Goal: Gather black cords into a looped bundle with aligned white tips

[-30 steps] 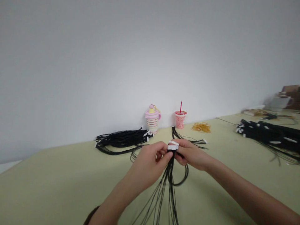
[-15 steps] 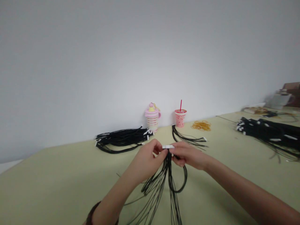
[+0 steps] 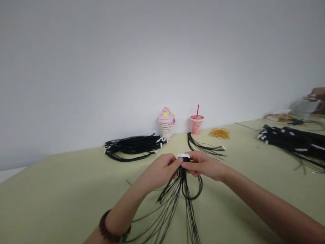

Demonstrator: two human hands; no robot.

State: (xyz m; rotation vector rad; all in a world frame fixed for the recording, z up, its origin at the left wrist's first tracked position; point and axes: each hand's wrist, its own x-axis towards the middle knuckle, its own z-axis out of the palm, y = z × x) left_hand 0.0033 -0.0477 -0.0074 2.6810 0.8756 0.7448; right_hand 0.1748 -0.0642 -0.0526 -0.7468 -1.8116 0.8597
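Between both hands is a wire harness (image 3: 183, 179), a bunch of thin black wires with a white connector (image 3: 183, 155) at its top end. My left hand (image 3: 165, 169) is closed on it from the left, thumb just below the connector. From the right, my right hand (image 3: 203, 165) pinches the same end, its thumb meeting the left thumb. Loose wires fan down toward me, and one bundle loops below my right hand. The fingertips behind the connector are partly hidden.
Behind my hands lie a pile of black harnesses (image 3: 134, 145) and a smaller harness (image 3: 205, 147). A pink lidded cup (image 3: 166, 127), a cup with a red straw (image 3: 196, 125) and yellow rubber bands (image 3: 219, 133) stand or lie near the wall. More harnesses (image 3: 291, 139) lie right.
The connector has tilted, so its white face and a black part beneath now show. My fingers have shifted slightly around it, and the view has moved a little.
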